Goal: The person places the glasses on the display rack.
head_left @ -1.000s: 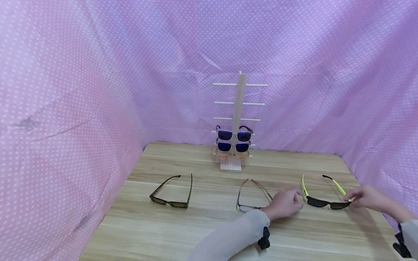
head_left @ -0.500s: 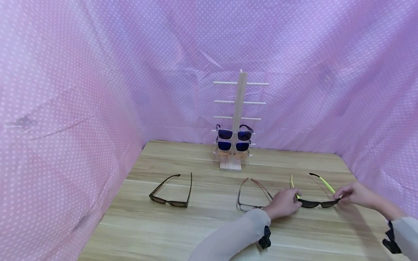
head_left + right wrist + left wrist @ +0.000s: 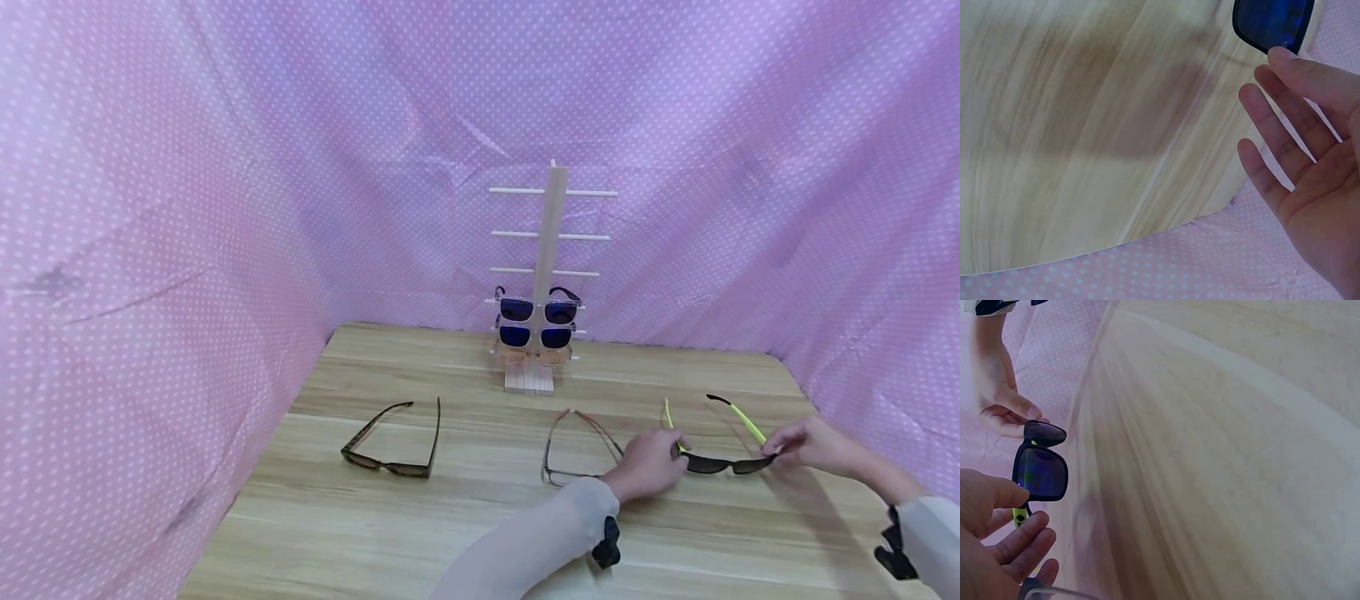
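Black-framed sunglasses (image 3: 707, 464) with yellow-green temples are held between both hands at the right of the table, temples unfolded and pointing away. My left hand (image 3: 649, 467) pinches their left front corner between thumb and fingers; the left wrist view shows the thumb by the dark lens (image 3: 1044, 474). At the opposite corner my right hand (image 3: 813, 448) pinches the frame with thumb and index finger, its other fingers loosely extended in the right wrist view. Thin-framed eyeglasses (image 3: 568, 478) lie beneath and beside the left wrist, their right part hidden by it.
A wooden display stand (image 3: 551, 225) with white crossbars rises at the back; its lower bars carry several glasses (image 3: 517, 310). Tortoiseshell sunglasses (image 3: 408, 470) lie at the left of the wooden table (image 3: 315, 517). Pink dotted cloth (image 3: 420, 100) surrounds the table.
The yellow-green sunglasses have shifted left along with my right hand. My left hand, earlier apart from them, now grips their left corner.
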Tool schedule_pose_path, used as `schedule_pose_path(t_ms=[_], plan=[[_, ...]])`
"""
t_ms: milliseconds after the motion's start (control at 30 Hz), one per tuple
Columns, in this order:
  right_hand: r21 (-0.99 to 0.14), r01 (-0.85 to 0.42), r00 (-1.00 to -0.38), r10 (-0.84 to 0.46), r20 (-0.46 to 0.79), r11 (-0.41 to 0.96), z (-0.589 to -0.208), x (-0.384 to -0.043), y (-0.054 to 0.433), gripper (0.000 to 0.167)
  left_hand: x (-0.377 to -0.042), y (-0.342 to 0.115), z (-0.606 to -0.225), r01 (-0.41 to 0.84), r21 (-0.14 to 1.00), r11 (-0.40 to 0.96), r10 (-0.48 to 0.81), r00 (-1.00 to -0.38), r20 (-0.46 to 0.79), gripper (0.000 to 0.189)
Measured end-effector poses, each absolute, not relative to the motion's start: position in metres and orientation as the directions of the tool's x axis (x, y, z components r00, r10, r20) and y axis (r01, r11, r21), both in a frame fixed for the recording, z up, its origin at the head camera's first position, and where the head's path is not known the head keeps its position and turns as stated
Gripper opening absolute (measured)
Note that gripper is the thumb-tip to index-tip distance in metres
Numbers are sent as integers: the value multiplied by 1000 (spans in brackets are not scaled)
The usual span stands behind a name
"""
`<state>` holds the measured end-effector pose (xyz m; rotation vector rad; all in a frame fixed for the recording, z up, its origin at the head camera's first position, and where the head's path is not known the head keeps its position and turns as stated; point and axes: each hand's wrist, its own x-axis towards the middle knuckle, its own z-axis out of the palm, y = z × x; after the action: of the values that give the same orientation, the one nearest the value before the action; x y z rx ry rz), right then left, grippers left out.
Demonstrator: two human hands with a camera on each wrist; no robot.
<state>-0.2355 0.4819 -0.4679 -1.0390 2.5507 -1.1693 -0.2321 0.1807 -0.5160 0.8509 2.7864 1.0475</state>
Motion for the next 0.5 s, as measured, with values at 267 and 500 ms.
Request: schedule_pose_path(t_ms=[267,500], plan=[[-696,-544,-757,-632,166,469,-465,-241,473,42,-241,170,-514,513,649,562,524,-827,201,16],[-653,-569,-761,-621,188,499,-456,-248,459,36,-250,154,-502,514,655,554,540,-821,187,16]])
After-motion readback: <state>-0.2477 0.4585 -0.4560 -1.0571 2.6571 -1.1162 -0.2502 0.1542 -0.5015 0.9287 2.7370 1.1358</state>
